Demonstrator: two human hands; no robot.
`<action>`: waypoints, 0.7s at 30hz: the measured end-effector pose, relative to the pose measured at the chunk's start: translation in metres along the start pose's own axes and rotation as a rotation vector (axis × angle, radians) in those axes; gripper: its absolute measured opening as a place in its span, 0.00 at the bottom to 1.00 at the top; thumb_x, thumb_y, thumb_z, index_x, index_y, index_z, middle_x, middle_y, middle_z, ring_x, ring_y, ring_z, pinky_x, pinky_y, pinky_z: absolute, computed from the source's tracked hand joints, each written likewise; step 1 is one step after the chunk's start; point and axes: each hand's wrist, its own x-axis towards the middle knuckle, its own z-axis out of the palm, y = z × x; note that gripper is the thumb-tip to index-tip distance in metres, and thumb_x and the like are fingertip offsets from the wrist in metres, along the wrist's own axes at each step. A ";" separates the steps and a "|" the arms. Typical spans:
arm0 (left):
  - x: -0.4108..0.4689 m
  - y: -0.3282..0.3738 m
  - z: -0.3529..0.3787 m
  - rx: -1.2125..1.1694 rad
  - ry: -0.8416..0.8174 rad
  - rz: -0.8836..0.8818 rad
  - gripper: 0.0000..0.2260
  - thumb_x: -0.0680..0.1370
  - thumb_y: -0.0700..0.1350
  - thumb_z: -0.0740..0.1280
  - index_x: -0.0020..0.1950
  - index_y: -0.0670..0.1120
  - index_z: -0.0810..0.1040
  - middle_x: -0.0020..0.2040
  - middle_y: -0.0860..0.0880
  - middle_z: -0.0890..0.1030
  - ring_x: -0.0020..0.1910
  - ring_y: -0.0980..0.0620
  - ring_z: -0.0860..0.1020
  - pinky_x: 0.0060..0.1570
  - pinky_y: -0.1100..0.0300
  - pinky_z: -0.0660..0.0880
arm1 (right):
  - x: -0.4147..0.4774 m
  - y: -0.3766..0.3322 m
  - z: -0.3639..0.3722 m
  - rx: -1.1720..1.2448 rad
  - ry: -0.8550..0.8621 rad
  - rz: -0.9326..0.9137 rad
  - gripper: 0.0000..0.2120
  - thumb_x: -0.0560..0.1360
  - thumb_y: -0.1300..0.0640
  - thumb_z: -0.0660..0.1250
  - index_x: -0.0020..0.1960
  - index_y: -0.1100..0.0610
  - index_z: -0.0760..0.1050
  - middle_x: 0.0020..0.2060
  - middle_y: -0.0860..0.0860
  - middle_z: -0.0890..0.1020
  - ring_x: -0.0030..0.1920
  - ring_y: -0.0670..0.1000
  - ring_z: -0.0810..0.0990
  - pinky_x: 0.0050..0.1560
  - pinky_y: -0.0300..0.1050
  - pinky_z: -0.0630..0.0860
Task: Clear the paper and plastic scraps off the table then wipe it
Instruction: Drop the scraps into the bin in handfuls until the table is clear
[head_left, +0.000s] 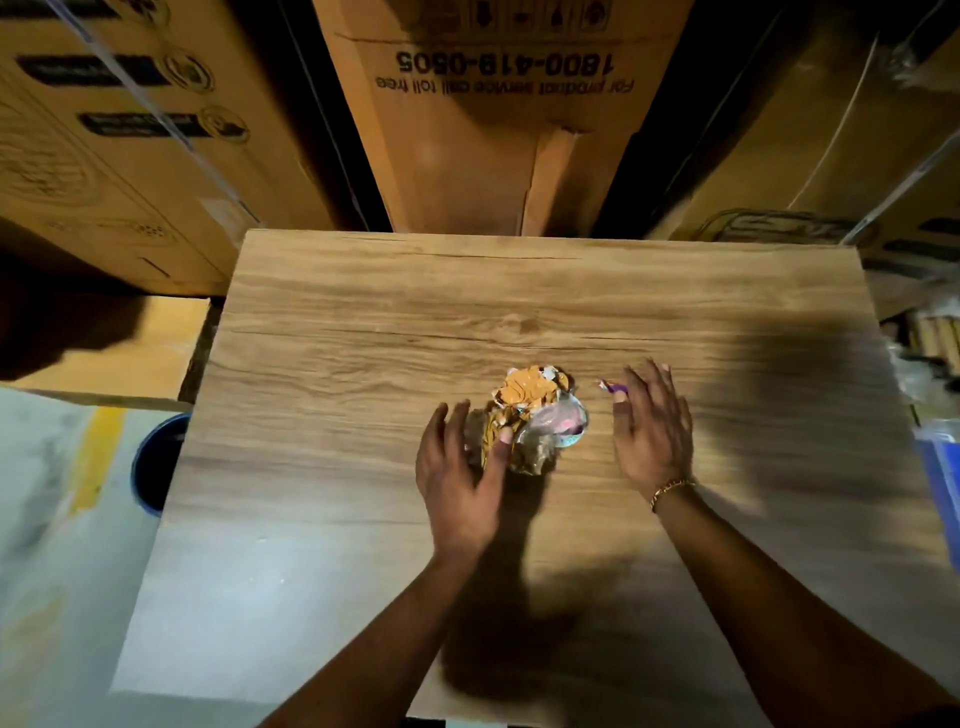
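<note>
A small heap of scraps (535, 410), orange paper pieces and crumpled clear and pinkish plastic, lies near the middle of the wooden table (363, 322). My left hand (462, 462) rests flat against the heap's left side, fingers spread and thumb touching the scraps. My right hand (652, 426) lies open on the table to the right of the heap, a little apart from it. A tiny purple and white scrap (613, 386) sits by its fingertips. A gold bracelet is on the right wrist.
Tall cardboard boxes (493, 119) stand behind the table and to its left. A dark blue bin (156, 462) stands on the floor beside the table's left edge. Clutter and a blue object (940, 462) sit off the right edge.
</note>
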 end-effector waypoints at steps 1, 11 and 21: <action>0.003 0.002 0.007 0.033 0.021 -0.004 0.38 0.77 0.75 0.55 0.76 0.50 0.73 0.78 0.44 0.69 0.78 0.44 0.66 0.73 0.38 0.67 | 0.011 -0.006 0.001 0.019 0.001 0.005 0.30 0.79 0.42 0.47 0.74 0.52 0.72 0.80 0.52 0.65 0.81 0.55 0.58 0.79 0.57 0.56; 0.009 -0.002 0.057 0.314 0.037 0.066 0.26 0.83 0.58 0.54 0.79 0.49 0.69 0.81 0.46 0.66 0.83 0.42 0.56 0.80 0.39 0.57 | 0.036 -0.077 0.013 0.284 -0.248 -0.184 0.38 0.77 0.30 0.45 0.80 0.50 0.62 0.80 0.48 0.64 0.82 0.50 0.54 0.81 0.49 0.50; 0.012 0.006 0.054 -0.018 0.083 -0.083 0.31 0.80 0.55 0.47 0.80 0.43 0.66 0.80 0.48 0.68 0.84 0.48 0.55 0.82 0.45 0.51 | -0.031 -0.108 0.041 0.712 -0.219 -0.075 0.25 0.80 0.41 0.58 0.70 0.54 0.75 0.69 0.48 0.77 0.74 0.47 0.70 0.76 0.52 0.66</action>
